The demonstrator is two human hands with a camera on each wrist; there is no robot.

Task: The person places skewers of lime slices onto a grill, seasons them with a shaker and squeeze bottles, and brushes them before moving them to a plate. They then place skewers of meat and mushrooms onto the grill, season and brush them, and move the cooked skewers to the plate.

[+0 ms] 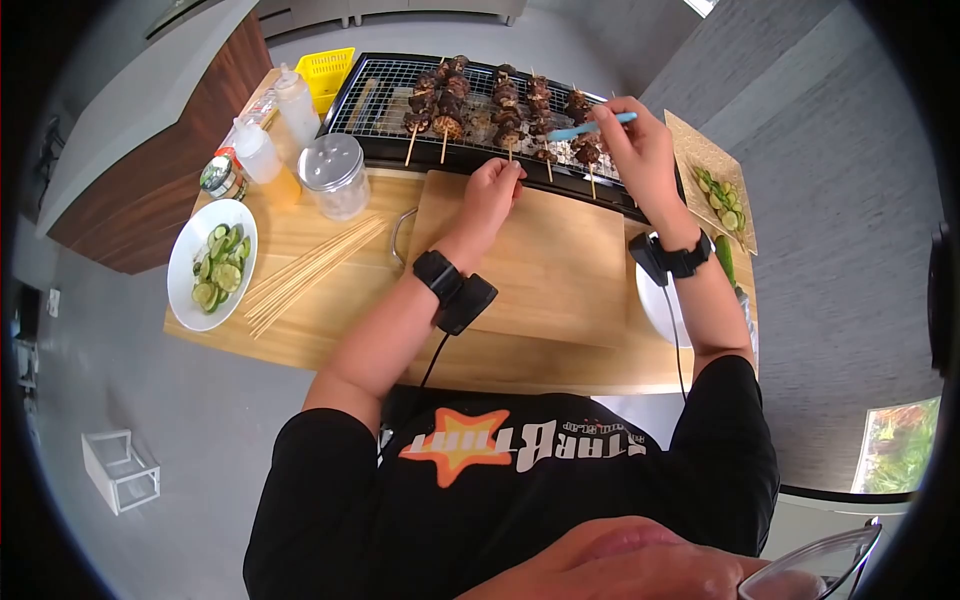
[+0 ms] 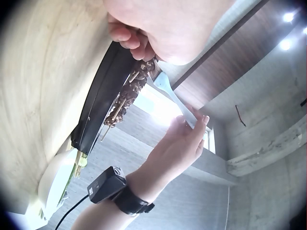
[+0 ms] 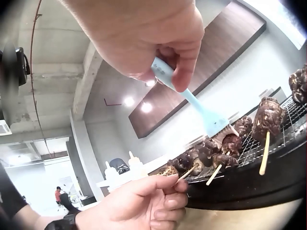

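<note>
With its fingertips, my left hand (image 1: pixel 490 193) pinches the bare stick end of a meat skewer (image 1: pixel 507 100) on the grill, at the grill's front edge. My right hand (image 1: pixel 642 158) grips a light blue basting brush (image 1: pixel 585 128) by its handle from above. Seen from the right wrist, the brush's bristles (image 3: pixel 226 133) are right at the browned meat (image 3: pixel 232 143) of a skewer. Several dark, browned skewers lie across the wire rack of the black grill (image 1: pixel 350 100), their sticks pointing toward me.
A wooden board (image 1: pixel 540 265) lies before the grill. On the left are bamboo sticks (image 1: pixel 315 275), a white bowl (image 1: pixel 182 285) of cut limes, squeeze bottles (image 1: pixel 262 165), a lidded shaker (image 1: pixel 335 175) and a yellow basket (image 1: pixel 325 75). A white plate (image 1: pixel 655 305) sits under the right forearm.
</note>
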